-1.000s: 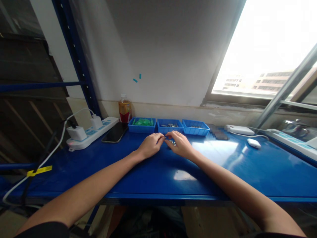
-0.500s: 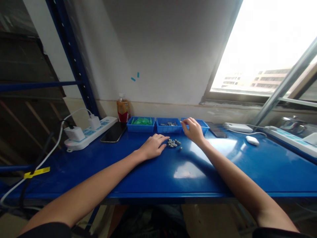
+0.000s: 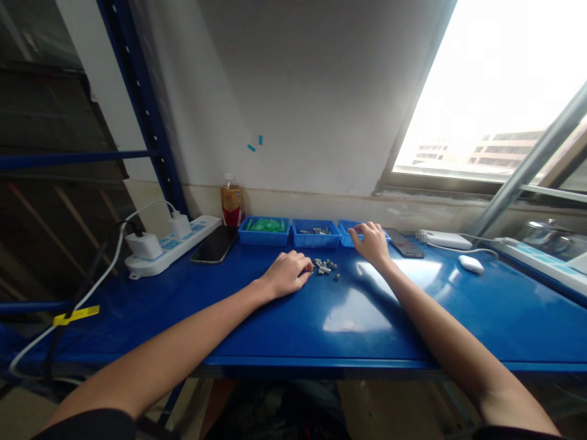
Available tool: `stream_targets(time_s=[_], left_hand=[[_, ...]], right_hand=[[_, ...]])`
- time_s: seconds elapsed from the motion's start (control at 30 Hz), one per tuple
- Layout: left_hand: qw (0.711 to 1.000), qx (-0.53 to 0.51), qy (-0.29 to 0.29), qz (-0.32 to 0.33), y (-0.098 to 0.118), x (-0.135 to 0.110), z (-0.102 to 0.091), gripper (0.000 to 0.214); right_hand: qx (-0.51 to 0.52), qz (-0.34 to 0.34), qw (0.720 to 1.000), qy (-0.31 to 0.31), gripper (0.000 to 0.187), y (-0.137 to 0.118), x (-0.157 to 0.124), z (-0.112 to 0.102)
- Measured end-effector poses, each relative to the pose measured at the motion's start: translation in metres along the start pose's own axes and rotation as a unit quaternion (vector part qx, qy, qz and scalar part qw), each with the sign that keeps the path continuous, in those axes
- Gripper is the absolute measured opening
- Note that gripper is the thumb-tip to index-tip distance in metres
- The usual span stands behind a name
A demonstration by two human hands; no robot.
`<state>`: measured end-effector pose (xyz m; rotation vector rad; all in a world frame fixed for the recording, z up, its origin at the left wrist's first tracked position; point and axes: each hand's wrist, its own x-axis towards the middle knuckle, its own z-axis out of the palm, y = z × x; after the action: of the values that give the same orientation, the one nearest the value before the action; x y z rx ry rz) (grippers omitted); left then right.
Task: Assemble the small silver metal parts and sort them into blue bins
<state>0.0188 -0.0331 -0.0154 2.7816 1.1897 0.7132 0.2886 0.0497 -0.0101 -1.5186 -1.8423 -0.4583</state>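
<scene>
My left hand (image 3: 287, 272) rests on the blue table (image 3: 257, 318) with its fingers curled, its fingertips touching a small pile of grey metal parts (image 3: 325, 267). My right hand (image 3: 370, 241) reaches over the right blue tray (image 3: 345, 231), fingers bent down into it; what they hold, if anything, is hidden. The middle blue tray (image 3: 315, 233) contains several grey parts. The left blue tray (image 3: 265, 231) holds green pieces.
A phone (image 3: 214, 244) lies left of the trays, beside a white power strip (image 3: 169, 247) with chargers and a drink bottle (image 3: 231, 206). Another dark phone (image 3: 403, 243), a white box (image 3: 446, 239) and a white mouse (image 3: 470, 263) sit to the right. Blue shelving stands at left.
My right hand left the pile of parts and moved back and to the right to the right tray. My left hand stayed by the pile, curling its fingers.
</scene>
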Motion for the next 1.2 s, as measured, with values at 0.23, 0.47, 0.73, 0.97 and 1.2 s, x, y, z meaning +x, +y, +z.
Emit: stream_targets(time_s=[0.23,0.47,0.73,0.97,1.2], left_hand=[[0.985,-0.142,0.057,-0.074,-0.009,0.003,0.001,0.008],[0.994,-0.088,0.036,-0.061,-0.021,0.002,0.001,0.016],[0.999,-0.034,-0.031,-0.026,-0.009,-0.002,-0.024,0.021],[0.998,-0.019,-0.053,-0.003,0.003,-0.005,-0.021,0.007],[0.99,-0.123,0.018,-0.064,-0.005,-0.002,-0.017,0.006]], right_hand=[[0.145,-0.232,0.956,-0.106,0.015,-0.085,-0.028,-0.024],[0.121,-0.259,0.944,-0.168,0.02,-0.104,-0.043,-0.026],[0.128,-0.266,0.939,-0.176,0.01,-0.101,-0.042,-0.027],[0.122,-0.253,0.942,-0.184,0.007,-0.1,-0.043,-0.024],[0.165,-0.272,0.931,-0.179,0.016,-0.101,-0.043,-0.025]])
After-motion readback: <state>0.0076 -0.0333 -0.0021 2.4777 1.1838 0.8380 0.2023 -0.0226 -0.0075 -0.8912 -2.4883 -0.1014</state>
